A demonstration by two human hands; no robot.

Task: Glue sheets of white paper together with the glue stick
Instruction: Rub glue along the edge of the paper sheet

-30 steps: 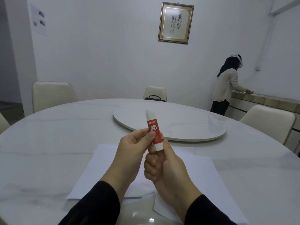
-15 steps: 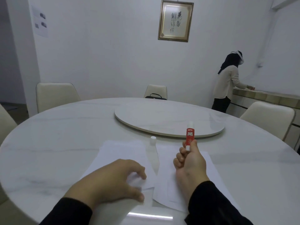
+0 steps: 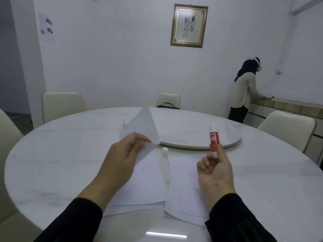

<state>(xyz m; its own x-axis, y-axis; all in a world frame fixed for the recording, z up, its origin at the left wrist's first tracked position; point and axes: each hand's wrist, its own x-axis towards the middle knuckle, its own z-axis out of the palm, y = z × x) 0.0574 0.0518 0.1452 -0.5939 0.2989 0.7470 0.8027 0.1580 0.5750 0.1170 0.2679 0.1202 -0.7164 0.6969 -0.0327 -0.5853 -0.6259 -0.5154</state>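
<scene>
My left hand (image 3: 120,154) pinches a white paper sheet (image 3: 141,126) and holds it lifted, its corner pointing up over the table. My right hand (image 3: 215,170) grips the red and white glue stick (image 3: 213,138) upright by its lower end, uncapped. The white cap (image 3: 164,151) stands on the table between the hands. More white sheets lie flat: one pile (image 3: 145,186) under my left hand, another (image 3: 185,187) under my right.
The round white marble table (image 3: 52,163) carries a lazy Susan (image 3: 201,135) at its centre. Cream chairs (image 3: 63,105) ring the table; a black bag (image 3: 167,106) sits on the far one. A person (image 3: 244,91) stands at a counter at the back right.
One second ago both hands held the capped glue stick. The cap then came off and stood on the table. My left hand has since picked a sheet up and raised it.
</scene>
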